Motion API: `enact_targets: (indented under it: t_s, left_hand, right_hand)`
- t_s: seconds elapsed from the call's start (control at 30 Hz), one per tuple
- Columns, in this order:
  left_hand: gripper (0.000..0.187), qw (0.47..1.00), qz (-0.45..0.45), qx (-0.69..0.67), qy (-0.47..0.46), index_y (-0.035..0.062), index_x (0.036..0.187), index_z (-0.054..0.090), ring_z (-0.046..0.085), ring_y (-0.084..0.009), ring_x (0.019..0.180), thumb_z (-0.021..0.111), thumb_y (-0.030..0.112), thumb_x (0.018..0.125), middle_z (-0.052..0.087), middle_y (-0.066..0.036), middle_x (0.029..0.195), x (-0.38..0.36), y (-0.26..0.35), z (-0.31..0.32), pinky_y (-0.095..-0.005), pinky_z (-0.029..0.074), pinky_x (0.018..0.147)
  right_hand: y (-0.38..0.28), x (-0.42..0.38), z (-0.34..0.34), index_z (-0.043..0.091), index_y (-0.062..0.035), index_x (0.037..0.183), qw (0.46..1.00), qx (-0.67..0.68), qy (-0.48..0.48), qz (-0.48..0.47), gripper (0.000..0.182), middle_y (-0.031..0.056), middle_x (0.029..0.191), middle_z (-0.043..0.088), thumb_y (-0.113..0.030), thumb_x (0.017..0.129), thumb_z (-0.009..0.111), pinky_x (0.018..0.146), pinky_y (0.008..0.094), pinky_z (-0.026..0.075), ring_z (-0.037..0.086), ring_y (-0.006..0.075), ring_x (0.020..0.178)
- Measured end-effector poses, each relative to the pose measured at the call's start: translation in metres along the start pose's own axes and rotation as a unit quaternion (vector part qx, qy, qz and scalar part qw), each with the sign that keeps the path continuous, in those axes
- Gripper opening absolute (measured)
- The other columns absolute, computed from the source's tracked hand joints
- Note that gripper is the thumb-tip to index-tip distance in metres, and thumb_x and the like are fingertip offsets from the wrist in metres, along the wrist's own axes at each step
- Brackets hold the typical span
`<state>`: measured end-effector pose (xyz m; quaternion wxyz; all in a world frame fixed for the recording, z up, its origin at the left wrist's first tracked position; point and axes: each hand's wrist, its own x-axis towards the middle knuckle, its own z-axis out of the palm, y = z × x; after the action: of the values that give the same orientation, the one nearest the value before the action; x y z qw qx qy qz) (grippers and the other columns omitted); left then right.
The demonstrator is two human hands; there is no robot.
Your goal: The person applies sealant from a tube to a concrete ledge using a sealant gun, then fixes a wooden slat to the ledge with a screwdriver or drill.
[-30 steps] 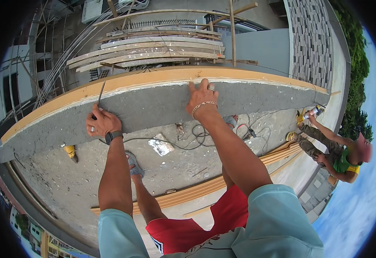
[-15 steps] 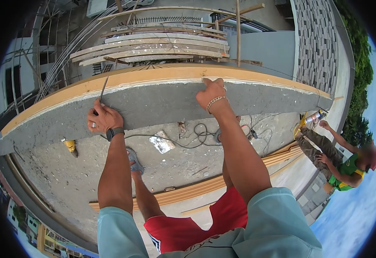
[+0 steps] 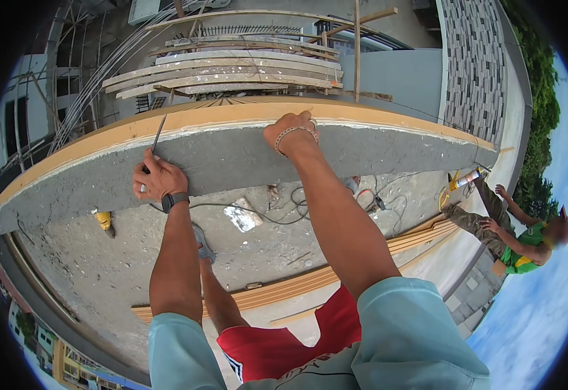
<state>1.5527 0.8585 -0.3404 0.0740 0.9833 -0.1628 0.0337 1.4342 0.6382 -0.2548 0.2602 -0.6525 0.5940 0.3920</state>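
Note:
My left hand (image 3: 160,177), with a ring and a dark watch, rests on top of the grey concrete ledge (image 3: 232,156). Its fingers are closed round a thin metal rod (image 3: 159,133) that points up across the tan board (image 3: 212,116); the rod's lower end is hidden in the hand. My right hand (image 3: 292,133), with a chain bracelet, is curled at the white seam (image 3: 355,125) between board and ledge. Its fingertips touch the board's edge. Whether they pinch something small cannot be made out.
Below the ledge lie a yellow tool (image 3: 105,221), a dark cable (image 3: 277,221), a white-splattered slab (image 3: 243,214) and long tan boards (image 3: 297,281). A co-worker (image 3: 524,244) sits at right near a tube (image 3: 467,179). Beyond the ledge are stacked planks (image 3: 225,71).
My right hand has slid left along the seam, and its fingers look more curled. My left hand and the rod stay almost in place. The co-worker's arms and legs have shifted slightly.

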Motion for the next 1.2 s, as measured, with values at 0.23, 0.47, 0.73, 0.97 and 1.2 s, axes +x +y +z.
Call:
enact_targets:
  t_s: [0.23,0.47,0.73,0.97,1.2]
  left_hand:
    - [0.03,1.0,-0.001,0.006,0.01,0.0309,0.113,0.05,0.034,-0.025,0.106,0.05,0.022,0.084,0.043,-0.009,0.107,-0.002,-0.001,0.004,-0.0477,0.017,0.092]
    - [0.031,1.0,-0.003,0.014,-0.006,0.0302,0.114,0.05,0.034,-0.0256,0.105,0.049,0.022,0.084,0.043,-0.01,0.108,-0.002,0.0,-0.001,-0.0476,0.017,0.092]
    - [0.031,1.0,0.001,0.012,0.006,0.0298,0.114,0.05,0.037,-0.0247,0.104,0.048,0.022,0.084,0.043,-0.01,0.109,-0.003,0.002,0.002,-0.0474,0.017,0.093]
    - [0.029,1.0,0.006,0.001,0.005,0.0295,0.113,0.05,0.034,-0.0251,0.105,0.048,0.023,0.085,0.043,-0.009,0.107,-0.003,0.004,0.001,-0.0477,0.017,0.092]
    - [0.03,1.0,0.006,-0.018,0.014,0.0297,0.114,0.05,0.034,-0.0252,0.103,0.048,0.023,0.085,0.042,-0.009,0.107,-0.003,0.0,0.003,-0.0488,0.017,0.091]
  right_hand:
    - [0.038,0.015,-0.023,0.06,-0.0027,0.088,0.871,0.483,-0.055,0.071,0.025,0.0071,0.063,0.045,-0.019,0.073,0.048,0.053,0.0371,0.037,0.048,0.0211,0.059]
    - [0.053,0.026,-0.021,0.054,0.0009,0.087,0.91,0.403,-0.048,0.087,0.029,0.0129,0.075,0.049,-0.022,0.074,0.043,0.059,0.033,0.035,0.046,0.0226,0.066]
    - [0.014,0.009,-0.023,0.057,-0.0031,0.114,0.996,0.044,-0.007,0.082,0.049,0.0168,0.125,0.048,-0.03,0.079,0.038,0.093,0.04,0.031,0.039,0.0276,0.118]
    - [-0.009,0.017,-0.003,0.056,-0.0052,0.117,0.997,0.0,-0.049,0.055,0.049,0.0161,0.131,0.042,-0.031,0.079,0.039,0.096,0.0412,0.027,0.031,0.0288,0.124]
    - [0.014,0.017,-0.035,0.054,-0.0022,0.117,0.972,0.217,-0.069,0.053,0.051,0.0168,0.13,0.043,-0.03,0.079,0.035,0.098,0.0423,0.029,0.036,0.0314,0.121]
